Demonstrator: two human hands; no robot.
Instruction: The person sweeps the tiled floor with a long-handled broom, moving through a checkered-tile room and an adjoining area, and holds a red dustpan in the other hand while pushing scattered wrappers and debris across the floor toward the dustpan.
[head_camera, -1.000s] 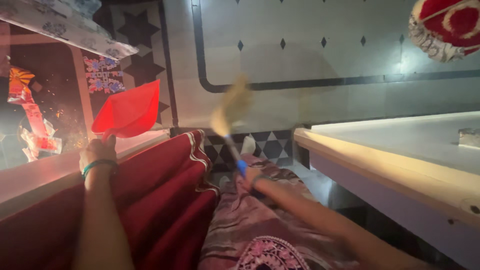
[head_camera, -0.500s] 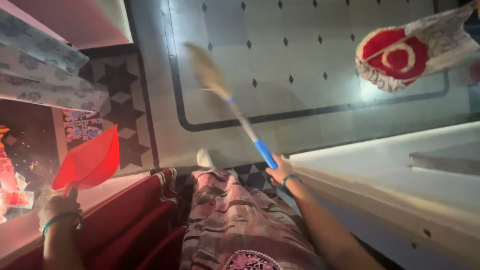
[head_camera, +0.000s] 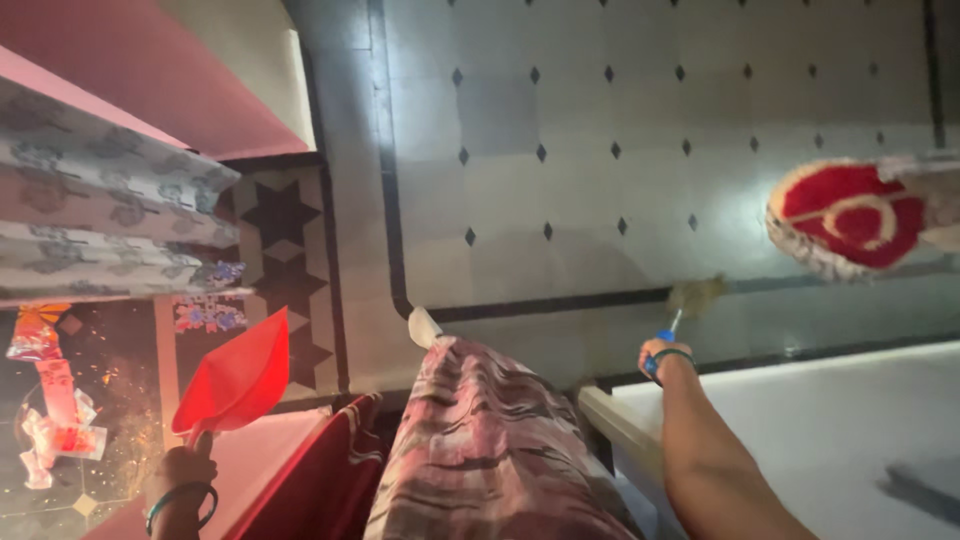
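Holding a red plastic dustpan (head_camera: 237, 378) by its handle, the left hand (head_camera: 180, 470) sits at the lower left of the view, fingers wrapped shut around the handle, a green bangle at the wrist. The dustpan's scoop is raised and tilted, above a pale ledge and clear of the floor.

Right hand (head_camera: 662, 356): closed around the blue handle of a small broom (head_camera: 688, 303); dark band at the wrist. The broom reaches away from the hand, its straw-coloured bristle head blurred, lying over the black border line of the tiled floor (head_camera: 620, 120).

Floor: pale tiles with small black diamonds, a black border line, and a strip of dark star-patterned tiles at left.

Round red-and-white mat (head_camera: 850, 215): on the floor at right, near the bristles but apart from them.

Person's patterned pink-and-brown garment (head_camera: 480, 440): centre foreground, one foot showing at its far end.

White surface (head_camera: 820, 430): lower right, under the right forearm.

Folded patterned fabric (head_camera: 110, 220): stacked at upper left.

Colourful wrappers (head_camera: 50, 390): on a dark surface, far left.
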